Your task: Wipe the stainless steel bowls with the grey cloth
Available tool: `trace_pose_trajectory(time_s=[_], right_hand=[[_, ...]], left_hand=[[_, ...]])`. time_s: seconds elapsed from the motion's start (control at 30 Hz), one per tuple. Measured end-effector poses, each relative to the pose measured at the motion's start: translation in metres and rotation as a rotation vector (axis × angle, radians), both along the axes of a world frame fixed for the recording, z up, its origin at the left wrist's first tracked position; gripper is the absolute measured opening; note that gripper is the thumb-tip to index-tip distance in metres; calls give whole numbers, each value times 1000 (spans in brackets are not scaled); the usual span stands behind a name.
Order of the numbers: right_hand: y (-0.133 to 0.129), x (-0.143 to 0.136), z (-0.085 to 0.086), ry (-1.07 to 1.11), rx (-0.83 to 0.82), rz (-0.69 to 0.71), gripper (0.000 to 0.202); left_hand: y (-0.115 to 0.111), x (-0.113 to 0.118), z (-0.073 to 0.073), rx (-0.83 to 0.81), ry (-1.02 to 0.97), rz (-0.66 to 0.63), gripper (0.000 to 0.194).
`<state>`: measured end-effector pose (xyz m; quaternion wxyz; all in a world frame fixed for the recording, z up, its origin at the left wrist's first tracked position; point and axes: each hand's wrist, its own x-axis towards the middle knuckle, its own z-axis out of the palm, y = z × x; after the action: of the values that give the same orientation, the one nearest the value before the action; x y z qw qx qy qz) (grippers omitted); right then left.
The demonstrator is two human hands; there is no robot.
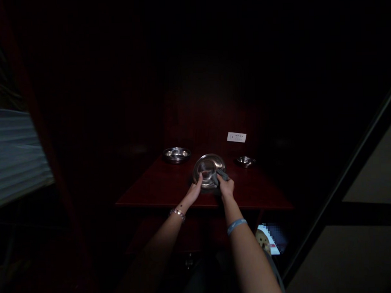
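Note:
A shiny round metal plate (206, 166) is tilted up over the dark red desk (158, 188), its inner face toward me. My left hand (195, 190) grips its lower left rim, the thumb lying on the inner side. Bunched in my right hand (227, 186) is a grey cloth (222, 175), pressed against the right part of the plate. The right fingers are closed around the cloth and partly hidden by it.
Stacked metal plates (177, 155) sit at the back left of the desk. A small metal bowl (246, 162) stands at the right, below a white wall socket (236, 137). Dark walls enclose the desk. A lit screen (269, 240) shows beneath the desk's right side.

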<state>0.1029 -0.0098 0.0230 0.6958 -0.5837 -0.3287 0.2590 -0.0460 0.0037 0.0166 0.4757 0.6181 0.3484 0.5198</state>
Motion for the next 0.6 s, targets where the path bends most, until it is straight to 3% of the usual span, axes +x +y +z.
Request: trace_pose_trajectory(time_s=[0.13,0.3,0.47,0.6], right_hand=[[-3,8,6,-18,-45,-92,41],[-12,-3,13,218,-7,-5,41],[-19,-17,17,388,-69,40,43],[-20,-24,19,452,-94,93,42]], left_hand=[[-1,1,2,-18,-37,-46,64],[-3,1,7,52,-107,-87,61],[-7,2,5,97,-52,-27,82],[-7,6,3,157,29,-172,67]])
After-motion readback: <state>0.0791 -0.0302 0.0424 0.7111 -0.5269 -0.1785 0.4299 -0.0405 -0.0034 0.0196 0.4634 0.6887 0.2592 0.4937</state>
